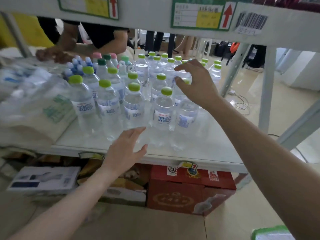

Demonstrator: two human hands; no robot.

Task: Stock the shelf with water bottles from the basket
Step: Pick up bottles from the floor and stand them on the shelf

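Several clear water bottles with green caps (162, 108) stand upright in rows on the white shelf (199, 149). My right hand (195, 82) hovers over the right side of the group, fingers spread above a bottle whose green cap shows under the palm; whether it touches is unclear. My left hand (126, 149) is open at the shelf's front edge, fingertips close to the base of the front bottles, holding nothing. The basket is out of view.
Blue-, pink- and dark-green-capped bottles (97, 64) stand at the back left. A plastic-wrapped pack (34, 104) lies left. Another person's hands (52, 54) reach in from behind. A red carton (190, 187) and white box (45, 179) sit below. The upper shelf beam (155, 18) hangs overhead.
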